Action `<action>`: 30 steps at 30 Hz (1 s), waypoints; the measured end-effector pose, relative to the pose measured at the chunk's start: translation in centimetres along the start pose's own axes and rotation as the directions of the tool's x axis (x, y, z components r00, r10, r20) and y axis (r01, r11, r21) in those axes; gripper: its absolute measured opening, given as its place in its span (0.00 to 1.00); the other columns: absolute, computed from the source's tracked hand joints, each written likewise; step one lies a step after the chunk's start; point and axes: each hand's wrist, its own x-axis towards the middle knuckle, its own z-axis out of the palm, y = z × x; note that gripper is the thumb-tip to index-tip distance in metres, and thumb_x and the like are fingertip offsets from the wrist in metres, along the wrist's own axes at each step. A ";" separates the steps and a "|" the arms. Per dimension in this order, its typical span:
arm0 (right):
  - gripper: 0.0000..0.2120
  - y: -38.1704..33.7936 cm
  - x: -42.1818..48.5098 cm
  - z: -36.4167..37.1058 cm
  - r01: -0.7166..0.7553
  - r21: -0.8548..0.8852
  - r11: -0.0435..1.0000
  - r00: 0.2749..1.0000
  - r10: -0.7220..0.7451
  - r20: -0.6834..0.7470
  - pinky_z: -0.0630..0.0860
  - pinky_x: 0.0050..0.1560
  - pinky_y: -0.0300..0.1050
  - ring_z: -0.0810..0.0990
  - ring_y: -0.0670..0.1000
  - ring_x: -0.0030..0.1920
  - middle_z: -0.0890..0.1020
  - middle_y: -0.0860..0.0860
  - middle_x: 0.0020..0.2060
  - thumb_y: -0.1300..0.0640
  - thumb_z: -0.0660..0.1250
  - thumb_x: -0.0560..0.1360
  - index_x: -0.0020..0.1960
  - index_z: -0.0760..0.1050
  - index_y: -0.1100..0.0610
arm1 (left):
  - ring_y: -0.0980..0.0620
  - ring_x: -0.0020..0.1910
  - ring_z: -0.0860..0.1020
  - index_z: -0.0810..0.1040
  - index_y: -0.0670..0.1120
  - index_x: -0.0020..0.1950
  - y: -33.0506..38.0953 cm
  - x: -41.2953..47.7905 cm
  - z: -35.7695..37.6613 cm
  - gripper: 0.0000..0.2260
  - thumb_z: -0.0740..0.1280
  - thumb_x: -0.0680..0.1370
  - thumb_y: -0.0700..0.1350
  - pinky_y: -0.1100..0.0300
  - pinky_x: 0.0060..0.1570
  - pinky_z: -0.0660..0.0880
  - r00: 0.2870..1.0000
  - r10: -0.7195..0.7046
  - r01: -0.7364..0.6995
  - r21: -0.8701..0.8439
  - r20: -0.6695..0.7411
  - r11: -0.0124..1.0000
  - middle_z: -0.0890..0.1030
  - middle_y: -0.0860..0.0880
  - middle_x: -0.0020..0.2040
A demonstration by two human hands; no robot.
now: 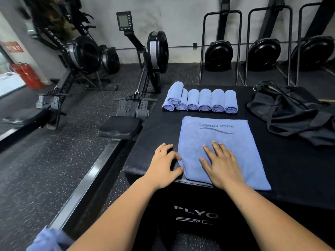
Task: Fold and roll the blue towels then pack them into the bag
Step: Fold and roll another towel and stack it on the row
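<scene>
Blue towel (217, 142) lies flat on the black plyo box (159, 133), right grip (223, 165) spread flat on it, left grip (163, 163) bent at its left edge, pinching or not I cannot tell, rolled towels (204, 100) in a row behind, black bag (290, 109) to the right.

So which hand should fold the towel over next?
Probably the left: the left hand sits at the edge of the towel, ready to lift it, while the right hand lies flat on its middle.
</scene>
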 end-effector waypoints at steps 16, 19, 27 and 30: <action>0.38 0.0 0.2 0.5 -0.012 -0.001 1.000 0.999 0.012 -0.032 0.48 0.82 0.54 0.49 0.53 0.84 0.54 0.48 0.84 0.29 0.37 0.77 0.83 0.57 0.42 | 0.58 0.79 0.54 0.79 0.54 0.37 0.1 -1.9 -0.4 0.14 0.72 0.75 0.61 0.54 0.77 0.56 1.000 -0.022 0.022 -0.085 0.000 0.996 0.70 0.62 0.72; 0.38 0.0 0.2 0.5 -0.015 -0.004 1.000 0.999 0.014 -0.038 0.49 0.82 0.54 0.50 0.53 0.84 0.55 0.48 0.84 0.30 0.37 0.78 0.83 0.58 0.42 | 0.57 0.81 0.51 0.81 0.56 0.40 0.4 -2.6 -0.1 0.11 0.72 0.77 0.61 0.54 0.78 0.52 0.997 -0.071 0.067 -0.167 -0.014 0.984 0.69 0.62 0.74; 0.38 -0.1 0.0 0.4 -0.013 0.006 1.000 0.999 0.014 -0.039 0.49 0.82 0.54 0.50 0.53 0.84 0.55 0.48 0.84 0.30 0.37 0.78 0.83 0.58 0.42 | 0.57 0.81 0.52 0.83 0.57 0.42 0.6 -4.0 0.7 0.06 0.77 0.76 0.55 0.56 0.77 0.53 0.984 -0.129 0.094 -0.266 -0.119 0.959 0.71 0.62 0.73; 0.37 0.0 0.0 0.5 -0.015 0.001 1.000 0.999 0.015 -0.045 0.50 0.82 0.54 0.51 0.53 0.84 0.55 0.48 0.84 0.30 0.38 0.78 0.83 0.58 0.42 | 0.57 0.80 0.53 0.81 0.58 0.41 0.1 -5.1 1.0 0.07 0.77 0.76 0.53 0.58 0.76 0.52 0.959 -0.164 0.106 -0.243 -0.233 0.964 0.72 0.61 0.72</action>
